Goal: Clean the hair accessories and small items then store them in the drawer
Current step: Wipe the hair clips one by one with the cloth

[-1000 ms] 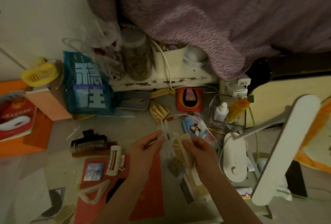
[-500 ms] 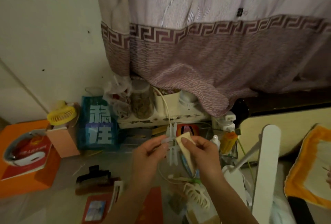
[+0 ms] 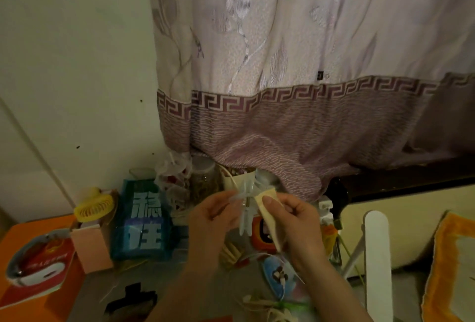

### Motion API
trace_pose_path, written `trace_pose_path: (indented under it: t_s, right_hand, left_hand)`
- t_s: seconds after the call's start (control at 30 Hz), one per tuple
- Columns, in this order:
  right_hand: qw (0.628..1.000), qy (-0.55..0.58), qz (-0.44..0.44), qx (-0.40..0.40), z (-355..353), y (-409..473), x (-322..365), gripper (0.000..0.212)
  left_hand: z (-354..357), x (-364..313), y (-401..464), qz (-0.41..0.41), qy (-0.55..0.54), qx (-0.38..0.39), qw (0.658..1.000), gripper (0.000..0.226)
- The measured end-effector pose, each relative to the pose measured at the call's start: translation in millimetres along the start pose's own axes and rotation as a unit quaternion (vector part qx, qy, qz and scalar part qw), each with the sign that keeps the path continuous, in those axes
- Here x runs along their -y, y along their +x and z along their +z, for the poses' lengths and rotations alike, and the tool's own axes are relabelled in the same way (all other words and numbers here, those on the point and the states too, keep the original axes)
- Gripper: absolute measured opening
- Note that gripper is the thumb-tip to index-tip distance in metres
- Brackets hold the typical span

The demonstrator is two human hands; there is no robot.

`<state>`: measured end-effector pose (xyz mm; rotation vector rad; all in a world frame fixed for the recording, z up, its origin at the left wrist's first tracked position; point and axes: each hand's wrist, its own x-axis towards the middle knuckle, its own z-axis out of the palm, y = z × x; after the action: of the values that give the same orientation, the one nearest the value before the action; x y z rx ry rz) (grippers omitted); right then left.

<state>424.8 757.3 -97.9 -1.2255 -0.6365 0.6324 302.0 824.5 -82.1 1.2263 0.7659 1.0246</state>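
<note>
1. My left hand [image 3: 210, 215] pinches a clear hair claw clip [image 3: 246, 208] held upright.
2. My right hand [image 3: 295, 221] presses a cream cloth [image 3: 268, 215] against it.
3. Behind hangs a purple-bordered curtain [image 3: 295, 116]; a yellow fan [image 3: 93, 204] sits left.

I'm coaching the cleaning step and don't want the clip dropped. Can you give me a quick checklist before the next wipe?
1. Left hand pinches the clear hair clip: ok.
2. Right hand holds the cream cloth, thumb on top: ok.
3. Cloth touching the clip: ok, they meet at the clip's top.
4. Clip clean already: cannot tell, too dim.
5. Drawer ready for storing: cannot tell, none in view.
6. Black claw clip still waiting on the table: ok.
</note>
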Motion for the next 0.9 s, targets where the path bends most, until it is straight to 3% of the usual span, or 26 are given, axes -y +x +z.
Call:
trace_pose_path:
  t_s: [0.07, 0.23, 0.33, 0.5, 0.7, 0.83, 0.9]
  right_hand:
    - [1.000, 0.028, 0.004, 0.009, -1.3, 2.8, 7.2, 0.016]
    - [0.997, 0.077, 0.022, 0.013, -9.8, 14.7, 25.5, 0.010]
    - [0.996, 0.080, 0.033, 0.035, -8.7, 18.5, 30.4, 0.021]
    - [0.993, 0.103, 0.025, 0.049, -1.3, 22.3, 29.7, 0.016]
    - [0.984, 0.159, 0.070, 0.032, 4.4, 23.5, 30.1, 0.038]
    - [0.973, 0.173, 0.110, 0.106, 4.4, 19.3, 32.7, 0.026]
    - [0.970, 0.162, 0.120, 0.134, 4.6, 18.3, 32.8, 0.031]
  left_hand:
    - [-0.3, -9.4, 3.8, 0.002, -0.023, 0.000, 1.000, 0.016]
    - [-3.1, -24.1, 14.4, -0.024, -0.071, 0.017, 0.997, 0.016]
    - [-1.4, -27.6, 17.8, -0.034, -0.088, 0.022, 0.995, 0.014]
    - [3.4, -28.2, 20.2, -0.040, -0.083, 0.033, 0.995, 0.015]
    - [5.7, -29.5, 18.5, -0.050, -0.059, 0.066, 0.995, 0.018]
    - [6.3, -31.1, 19.1, -0.061, -0.061, 0.083, 0.993, 0.017]
    - [5.3, -31.4, 20.1, -0.059, -0.047, 0.088, 0.993, 0.017]
